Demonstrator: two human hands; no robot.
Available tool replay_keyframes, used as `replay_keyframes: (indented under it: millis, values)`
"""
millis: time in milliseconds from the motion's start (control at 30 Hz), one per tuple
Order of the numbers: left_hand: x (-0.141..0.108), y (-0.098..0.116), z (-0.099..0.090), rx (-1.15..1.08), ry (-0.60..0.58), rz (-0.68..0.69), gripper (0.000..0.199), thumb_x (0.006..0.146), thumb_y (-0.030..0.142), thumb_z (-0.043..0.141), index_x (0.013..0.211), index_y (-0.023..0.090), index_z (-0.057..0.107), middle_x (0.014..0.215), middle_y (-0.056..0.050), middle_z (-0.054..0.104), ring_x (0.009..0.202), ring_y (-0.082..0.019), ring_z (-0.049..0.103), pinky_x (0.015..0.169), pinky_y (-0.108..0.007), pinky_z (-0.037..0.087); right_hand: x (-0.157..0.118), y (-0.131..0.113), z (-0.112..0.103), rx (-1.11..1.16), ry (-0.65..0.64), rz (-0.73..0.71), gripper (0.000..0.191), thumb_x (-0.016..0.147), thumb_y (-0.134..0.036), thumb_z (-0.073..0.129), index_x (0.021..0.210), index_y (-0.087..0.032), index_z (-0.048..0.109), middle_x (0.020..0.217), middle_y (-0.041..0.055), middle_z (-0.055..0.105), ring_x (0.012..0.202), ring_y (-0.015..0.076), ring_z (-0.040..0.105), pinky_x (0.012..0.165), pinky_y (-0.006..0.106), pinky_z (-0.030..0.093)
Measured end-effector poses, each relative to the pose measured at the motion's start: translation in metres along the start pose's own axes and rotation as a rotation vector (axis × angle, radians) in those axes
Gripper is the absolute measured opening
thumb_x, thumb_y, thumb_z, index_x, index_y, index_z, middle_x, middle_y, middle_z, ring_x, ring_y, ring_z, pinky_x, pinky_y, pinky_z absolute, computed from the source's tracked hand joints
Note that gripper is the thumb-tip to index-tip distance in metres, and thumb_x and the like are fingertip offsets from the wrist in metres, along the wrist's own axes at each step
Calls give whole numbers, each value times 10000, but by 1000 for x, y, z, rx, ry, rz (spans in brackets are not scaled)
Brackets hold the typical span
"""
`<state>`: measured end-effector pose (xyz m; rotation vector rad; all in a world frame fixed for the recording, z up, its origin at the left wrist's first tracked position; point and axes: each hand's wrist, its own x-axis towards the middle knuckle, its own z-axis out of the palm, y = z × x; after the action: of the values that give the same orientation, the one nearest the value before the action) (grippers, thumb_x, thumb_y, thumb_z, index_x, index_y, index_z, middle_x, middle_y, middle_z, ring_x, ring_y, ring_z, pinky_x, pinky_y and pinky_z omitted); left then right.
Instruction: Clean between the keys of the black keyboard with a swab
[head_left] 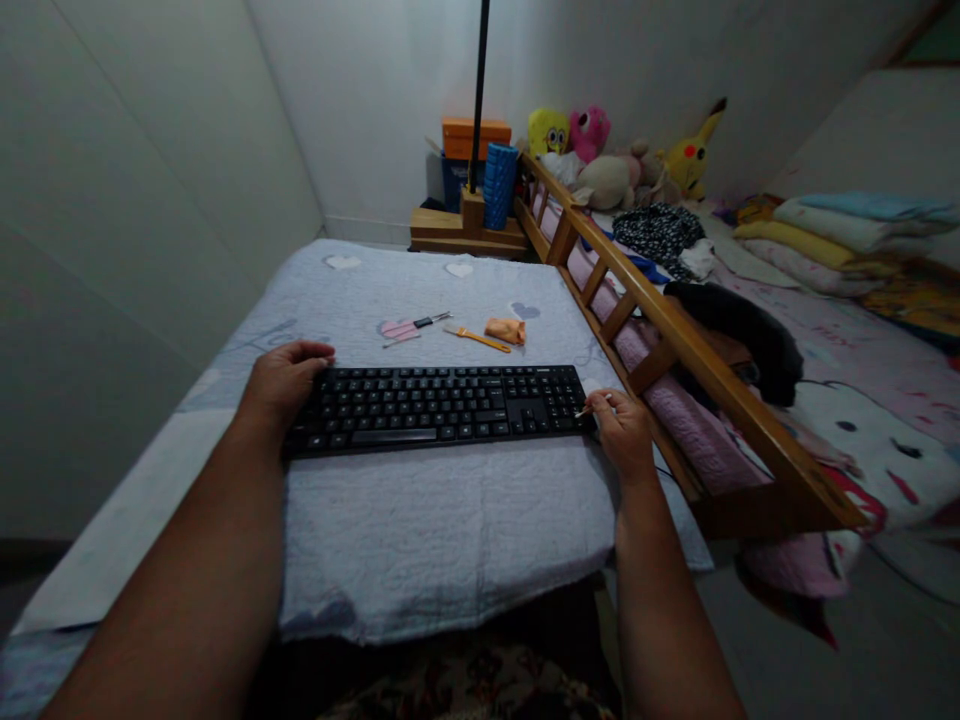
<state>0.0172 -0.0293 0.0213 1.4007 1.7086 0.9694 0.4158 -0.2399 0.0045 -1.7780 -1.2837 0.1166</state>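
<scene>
A black full-size keyboard lies flat on the cloth-covered table, keys up. At its left end, my left hand grips the upper corner, thumb on top and fingers round the edge. My right hand is closed in a pinch over the number pad at the right end. Between its fingertips is a thin white stick that looks like a cotton swab, its tip at the keys. Beyond the keyboard lie a brush with an orange handle, a dark-handled tool with a metal tip and another thin white stick.
A crumpled orange-brown cloth or packet rests near the brush. The pale patterned tablecloth covers the table. Along the right runs a wooden bed rail, with soft toys and folded bedding behind it. A blue foam roller stands at the back.
</scene>
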Motion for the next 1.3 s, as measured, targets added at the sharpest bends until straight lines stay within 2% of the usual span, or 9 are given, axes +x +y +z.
replay_keyframes:
  millis: [267,500,767,867,1067,1300]
  values:
    - [7,-8,1,-16,2,29,250,610,262,670,842,183,722,879,-44,733,866,-225,642,917,-363,479,0,1,-1,-37,40,9,287,914,-371,502,721,-227,659,743,27,673,802,224,621,773,338,440]
    - [2,-1,0,-3,6,8,236,624,242,675,847,182,727,849,-35,726,858,-224,638,903,-363,484,1,2,-2,-59,59,30,292,903,-379,514,700,-224,655,727,28,673,793,226,619,771,343,433]
    - [3,-2,0,-23,-2,13,217,625,227,668,831,185,721,828,-28,725,846,-219,647,911,-359,487,-1,-5,-2,88,74,53,288,909,-417,559,743,-225,695,807,33,708,841,233,651,842,369,470]
    - [5,-3,0,-37,1,18,218,623,221,669,833,182,718,849,-32,731,854,-215,647,917,-354,483,-2,-16,0,116,47,30,270,910,-410,577,762,-228,711,833,42,713,855,236,654,854,377,476]
    - [4,-1,0,0,-3,-4,232,624,230,668,846,187,723,894,-49,738,906,-241,651,925,-370,481,-6,-37,5,95,-107,-78,227,902,-356,582,746,-243,704,822,49,711,876,246,644,826,385,471]
    - [2,1,0,13,-11,-1,262,630,253,664,875,179,722,950,-72,740,952,-260,645,943,-386,469,-11,-38,18,38,-106,-153,207,921,-325,567,799,-241,711,817,55,716,870,248,626,828,402,463]
